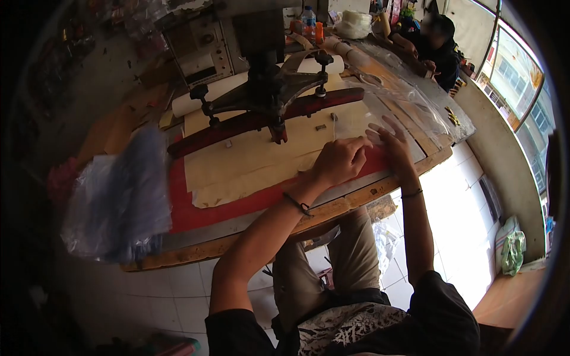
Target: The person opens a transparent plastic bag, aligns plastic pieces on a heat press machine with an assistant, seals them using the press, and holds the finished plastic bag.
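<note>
My left hand (342, 161) is over the right part of the work surface, fingers bent and pressed together; what they hold, if anything, is too small to make out. Beside it, my right hand (393, 142) has its fingers spread, near clear plastic film (418, 107). Under and around the hands lies a red sheet (237, 207), partly covered by a cream sheet (249, 172) with small dark pieces on it. A dark metal clamp frame with a long curved red bar (219, 135) stands over the cream sheet.
Bundled plastic bags (122, 199) overhang the table's left end. The wooden front edge (380, 188) runs below my hands. A machine box (199, 50), a bottle (308, 22) and rolls (347, 52) stand behind. Another person (436, 50) sits at the back right.
</note>
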`<state>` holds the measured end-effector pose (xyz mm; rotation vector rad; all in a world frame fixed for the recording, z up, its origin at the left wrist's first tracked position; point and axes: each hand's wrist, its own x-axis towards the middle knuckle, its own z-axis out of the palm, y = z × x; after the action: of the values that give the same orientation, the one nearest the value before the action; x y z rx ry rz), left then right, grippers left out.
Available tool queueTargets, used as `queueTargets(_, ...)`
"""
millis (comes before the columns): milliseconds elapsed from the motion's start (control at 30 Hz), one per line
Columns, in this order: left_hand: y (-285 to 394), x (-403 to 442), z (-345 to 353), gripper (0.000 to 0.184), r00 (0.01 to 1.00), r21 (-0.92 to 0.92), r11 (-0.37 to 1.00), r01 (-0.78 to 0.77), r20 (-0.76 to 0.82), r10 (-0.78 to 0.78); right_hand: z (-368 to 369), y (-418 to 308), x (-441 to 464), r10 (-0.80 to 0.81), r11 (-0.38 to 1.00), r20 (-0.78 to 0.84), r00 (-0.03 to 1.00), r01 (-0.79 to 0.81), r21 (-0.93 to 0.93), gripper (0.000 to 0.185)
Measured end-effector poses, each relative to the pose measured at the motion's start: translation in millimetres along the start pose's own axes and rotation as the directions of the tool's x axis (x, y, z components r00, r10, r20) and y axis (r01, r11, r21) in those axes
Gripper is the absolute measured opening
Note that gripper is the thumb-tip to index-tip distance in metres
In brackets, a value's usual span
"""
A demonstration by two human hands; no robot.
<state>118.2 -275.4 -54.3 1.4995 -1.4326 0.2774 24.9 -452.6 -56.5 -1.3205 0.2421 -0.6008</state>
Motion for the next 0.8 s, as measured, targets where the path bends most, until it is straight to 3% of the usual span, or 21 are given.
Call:
queueTargets(167, 0, -4, 2, 0.010, 0.996, 0.085, 0.993, -0.085, 0.045, 0.081, -1, 4, 1, 0.026, 0.997, -0.040, 0.999, -0.023, 0.073, 0.047)
queueTargets(333, 3, -4, -1, 0.009, 0.995, 0.172, 0.980, -0.099, 0.043, 0.093, -1, 11, 6, 0.055, 0.976, 0.052, 0.997, -0.065, 0.207, 0.048)
queueTargets(533, -4, -1, -9, 0.009, 0.993, 0.385, 0.918, -0.092, -0.028, 0.111, 29, 11, 7, 0.068, 0.996, 0.120, 0.990, -0.074, 0.046, 0.047)
queueTargets(600, -4, -1, -12, 0.009, 0.988, 0.397, 0.910, -0.116, -0.051, 0.148, 34, 13, 10, 0.100, 0.990, 0.100, 0.990, -0.109, 0.086, 0.047)
queueTargets(733, -1, -2, -8, 0.007, 0.974, 0.443, 0.870, -0.216, 0.031, 0.226, 32, 19, 13, 0.109, 0.990, 0.086, 0.990, -0.116, 0.082, 0.049)
queueTargets(800, 0, -2, -5, 0.006, 0.963, 0.430, 0.862, -0.267, 0.080, 0.258, 33, 16, 5, 0.110, 0.993, 0.074, 0.991, -0.107, -0.043, 0.050)
